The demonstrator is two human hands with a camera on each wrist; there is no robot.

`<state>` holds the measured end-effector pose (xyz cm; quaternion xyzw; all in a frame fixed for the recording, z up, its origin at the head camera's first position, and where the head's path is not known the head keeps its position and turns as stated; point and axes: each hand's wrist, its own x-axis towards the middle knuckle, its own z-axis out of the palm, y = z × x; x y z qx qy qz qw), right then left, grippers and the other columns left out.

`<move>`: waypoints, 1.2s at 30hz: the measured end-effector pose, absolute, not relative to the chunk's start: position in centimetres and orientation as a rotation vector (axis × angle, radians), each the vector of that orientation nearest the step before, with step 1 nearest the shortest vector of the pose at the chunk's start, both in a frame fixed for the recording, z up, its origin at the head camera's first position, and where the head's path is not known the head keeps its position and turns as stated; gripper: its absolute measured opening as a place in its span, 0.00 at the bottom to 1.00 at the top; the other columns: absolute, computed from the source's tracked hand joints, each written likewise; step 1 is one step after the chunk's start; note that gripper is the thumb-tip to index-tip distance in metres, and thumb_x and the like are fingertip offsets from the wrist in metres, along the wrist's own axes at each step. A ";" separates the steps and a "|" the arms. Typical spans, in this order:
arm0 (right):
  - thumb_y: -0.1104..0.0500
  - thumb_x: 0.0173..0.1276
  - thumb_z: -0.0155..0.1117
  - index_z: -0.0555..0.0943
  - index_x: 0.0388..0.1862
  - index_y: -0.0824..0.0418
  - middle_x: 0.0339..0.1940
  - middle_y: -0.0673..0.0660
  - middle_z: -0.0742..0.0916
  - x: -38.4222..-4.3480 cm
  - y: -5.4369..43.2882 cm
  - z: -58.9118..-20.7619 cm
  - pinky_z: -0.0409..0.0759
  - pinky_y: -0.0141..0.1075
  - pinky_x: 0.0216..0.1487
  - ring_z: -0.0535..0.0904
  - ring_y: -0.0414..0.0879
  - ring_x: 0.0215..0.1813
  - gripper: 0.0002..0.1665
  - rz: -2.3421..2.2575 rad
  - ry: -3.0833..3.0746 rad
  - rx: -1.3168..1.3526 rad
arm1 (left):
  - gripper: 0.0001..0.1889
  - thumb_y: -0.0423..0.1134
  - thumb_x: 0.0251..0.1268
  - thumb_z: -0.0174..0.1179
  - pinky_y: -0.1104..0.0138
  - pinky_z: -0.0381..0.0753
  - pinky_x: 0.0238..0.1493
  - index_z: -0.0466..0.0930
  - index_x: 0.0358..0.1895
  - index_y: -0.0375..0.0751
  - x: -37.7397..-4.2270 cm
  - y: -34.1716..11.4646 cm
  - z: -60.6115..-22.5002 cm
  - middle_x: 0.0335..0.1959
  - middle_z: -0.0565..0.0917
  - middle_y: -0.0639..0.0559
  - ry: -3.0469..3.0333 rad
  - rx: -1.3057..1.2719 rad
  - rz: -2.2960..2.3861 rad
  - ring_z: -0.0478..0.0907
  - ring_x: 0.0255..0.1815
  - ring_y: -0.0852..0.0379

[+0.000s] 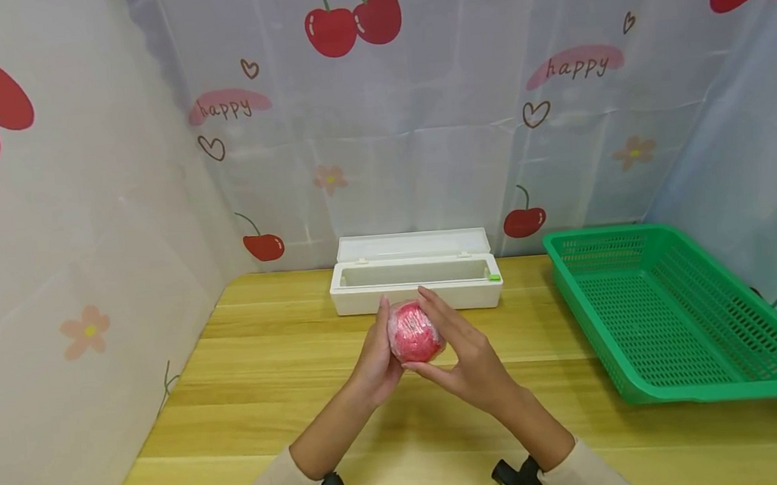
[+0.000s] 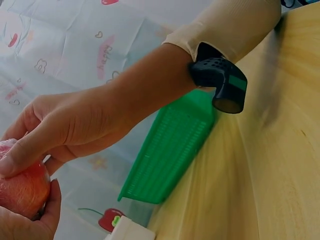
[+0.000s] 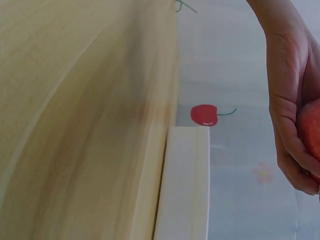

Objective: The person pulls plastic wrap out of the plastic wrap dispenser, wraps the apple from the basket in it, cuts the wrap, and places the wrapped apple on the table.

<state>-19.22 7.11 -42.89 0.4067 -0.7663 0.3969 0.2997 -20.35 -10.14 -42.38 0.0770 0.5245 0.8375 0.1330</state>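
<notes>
A round red apple (image 1: 415, 333), wrapped in clear cling film, is held between both hands over the table. The left hand (image 1: 376, 364) cups it from the left, its fingers along that side. From the right, the right hand (image 1: 472, 361) grips it, fingers over the upper side and thumb at the lower edge. In the left wrist view the right thumb (image 2: 22, 152) presses on the film of the apple (image 2: 25, 190). The right wrist view shows the left hand (image 3: 290, 112) with its fingers curled round the apple (image 3: 311, 131).
Behind the hands stands a long white box (image 1: 416, 298), its lid (image 1: 412, 245) raised. A green slotted basket (image 1: 594, 325) sits on the right of the wooden table (image 1: 271, 404). Cherry-printed curtains (image 1: 424, 179) enclose the back and sides.
</notes>
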 end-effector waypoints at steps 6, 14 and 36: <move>0.44 0.61 0.77 0.64 0.76 0.71 0.76 0.66 0.70 -19.2 6.9 -43.1 0.68 0.37 0.72 0.68 0.59 0.75 0.55 1.054 -2.010 1.027 | 0.37 0.65 0.80 0.36 0.64 0.83 0.57 0.62 0.72 0.34 -20.4 -10.1 -42.2 0.62 0.75 0.47 1.564 0.243 2.492 0.77 0.59 0.55; 0.56 0.45 0.89 0.63 0.79 0.64 0.76 0.60 0.73 -19.1 6.4 -43.2 0.79 0.45 0.60 0.74 0.58 0.71 0.64 1.098 -2.107 0.831 | 0.29 0.57 0.85 0.32 0.62 0.83 0.58 0.64 0.75 0.46 -20.3 -9.7 -42.4 0.67 0.71 0.43 1.807 0.429 2.491 0.74 0.62 0.49; 0.69 0.57 0.77 0.63 0.79 0.58 0.75 0.58 0.73 -19.2 7.0 -42.7 0.77 0.38 0.66 0.73 0.52 0.70 0.52 1.554 -2.028 0.880 | 0.37 0.67 0.71 0.53 0.61 0.83 0.57 0.64 0.75 0.49 -20.7 -10.3 -43.3 0.67 0.71 0.43 2.050 0.851 2.342 0.73 0.62 0.47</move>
